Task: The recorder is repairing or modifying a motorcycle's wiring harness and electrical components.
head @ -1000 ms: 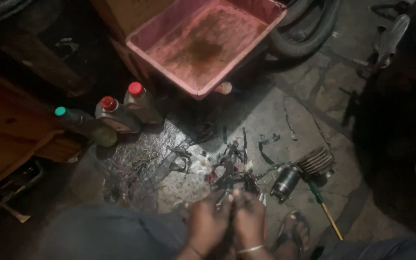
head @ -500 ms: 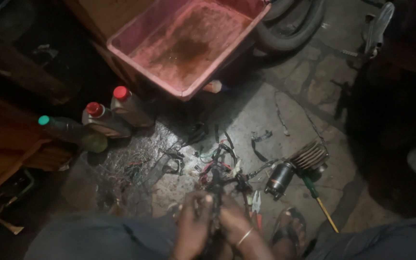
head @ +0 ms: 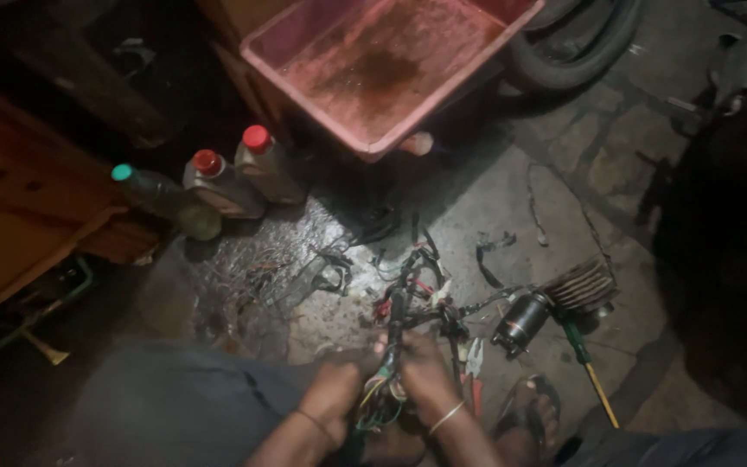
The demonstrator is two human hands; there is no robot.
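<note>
Gripping the wiring harness from both sides, left hand and right hand now sit higher in view than a second ago, bundle raised off the floor.

I see a big pink tub at 12 o'clock. Two grey bottles with red caps and a green-capped bottle lie at 10 o'clock. A small motor and a screwdriver lie at 4 o'clock on the floor.
</note>
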